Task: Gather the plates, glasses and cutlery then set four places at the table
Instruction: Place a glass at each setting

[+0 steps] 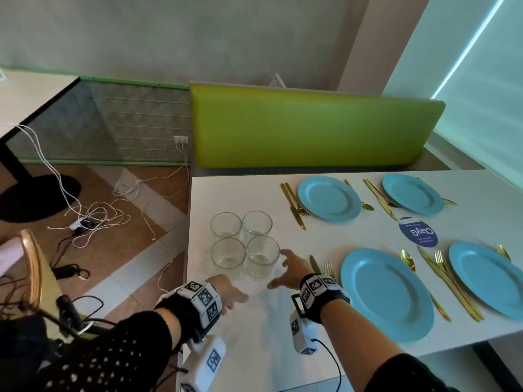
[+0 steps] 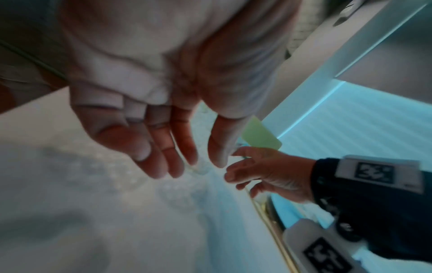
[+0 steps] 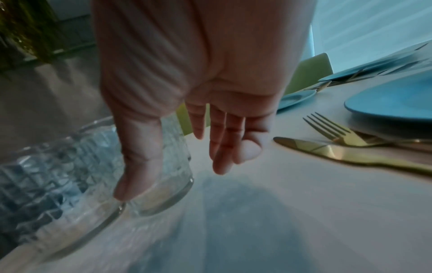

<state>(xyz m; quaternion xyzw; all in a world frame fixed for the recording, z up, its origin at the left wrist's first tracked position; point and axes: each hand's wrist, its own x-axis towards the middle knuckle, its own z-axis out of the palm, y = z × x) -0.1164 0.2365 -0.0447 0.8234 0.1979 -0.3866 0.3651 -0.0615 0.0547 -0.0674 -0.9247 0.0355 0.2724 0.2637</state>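
Several clear glasses stand bunched at the left of the white table [image 1: 215, 193]; the front right glass [image 1: 262, 256] is nearest my hands. My right hand [image 1: 278, 268] is open just right of that glass, fingers spread, holding nothing. In the right wrist view the right hand [image 3: 177, 166] has its thumb in front of the textured glass [image 3: 173, 184]; whether they touch I cannot tell. My left hand [image 1: 232, 295] hovers open below the glasses, and its wrist view shows the left hand [image 2: 177, 151] empty. Several blue plates, the nearest plate [image 1: 386, 292], lie flanked by gold cutlery such as a knife [image 3: 339, 153] and fork [image 3: 334, 133].
A green bench [image 1: 311, 128] runs along the table's far side. A round blue sticker [image 1: 418, 232] sits between the plates. On the floor to the left lie white cables [image 1: 93, 216], and a wicker chair [image 1: 31, 264] stands near my left arm.
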